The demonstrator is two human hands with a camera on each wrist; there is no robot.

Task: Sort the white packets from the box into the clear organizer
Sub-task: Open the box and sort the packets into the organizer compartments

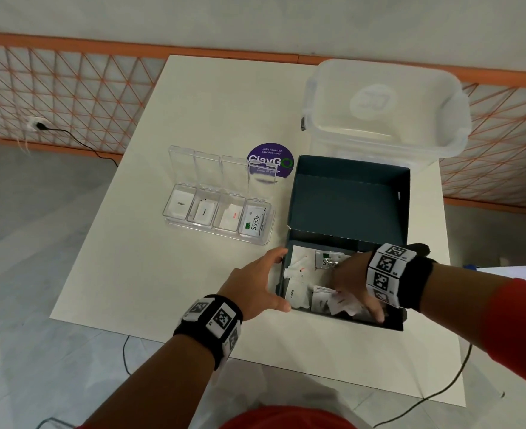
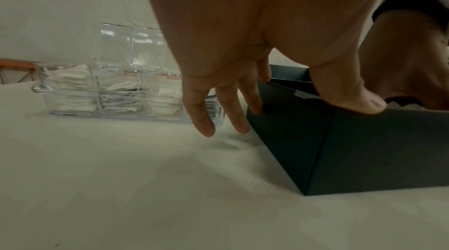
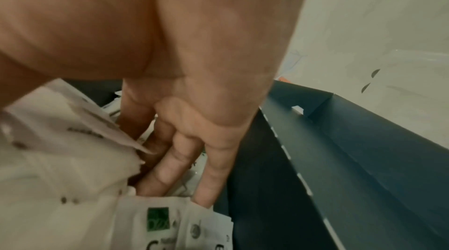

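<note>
A dark blue box (image 1: 348, 196) stands with its lid up on the white table (image 1: 162, 289); loose white packets (image 1: 302, 267) and a Stevia packet (image 1: 328, 261) lie in it. My right hand (image 1: 348, 280) is down inside the box, its fingers (image 3: 184, 158) fairly straight and pushed in among the packets (image 3: 60, 158); no packet is plainly pinched. My left hand (image 1: 268, 280) rests on the box's near left corner, fingers (image 2: 201, 119) straight along the left wall (image 2: 364, 148), thumb on the rim. The clear organizer (image 1: 218, 235), left of the box, has four open compartments with packets.
A clear lidded plastic tub (image 1: 385, 109) stands behind the box at the table's back right. A round purple sticker (image 1: 271, 156) lies flat behind the organizer (image 2: 41, 89). The table's front edge runs just behind my wrists. Cables trail over the floor below.
</note>
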